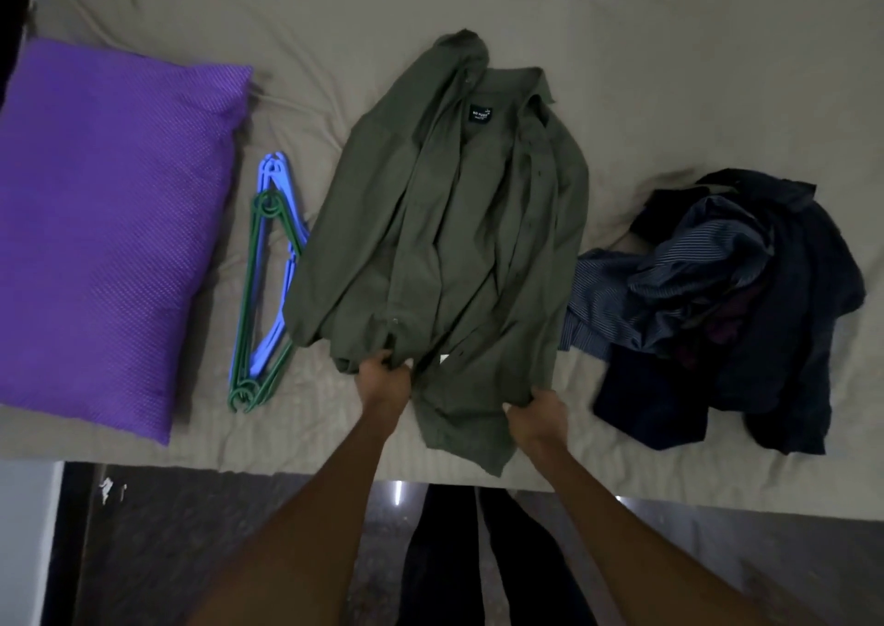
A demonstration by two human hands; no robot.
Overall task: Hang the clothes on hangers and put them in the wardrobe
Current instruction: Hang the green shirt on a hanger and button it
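Two hands, the left hand (pixel 385 376) and right hand (pixel 533 412), are curled tight on the hem of an olive shirt (pixel 449 223) spread mid-bed (pixel 669 75). Green and blue hangers (pixel 265 285) are partly overlapped by it, beside a purple pillow (pixel 110 223); dark clothes (pixel 727 305) are heaped to the right. The collar label (pixel 480 114) cannot be read.

The shirt (pixel 445 242) is plain olive green with a black label (pixel 480 114); the hangers (pixel 268 290) are blue and dark green, the pillow (pixel 105 228) purple with fine dots, the sheet (pixel 669 75) beige, the clothes pile (pixel 727 300) navy, partly pinstriped
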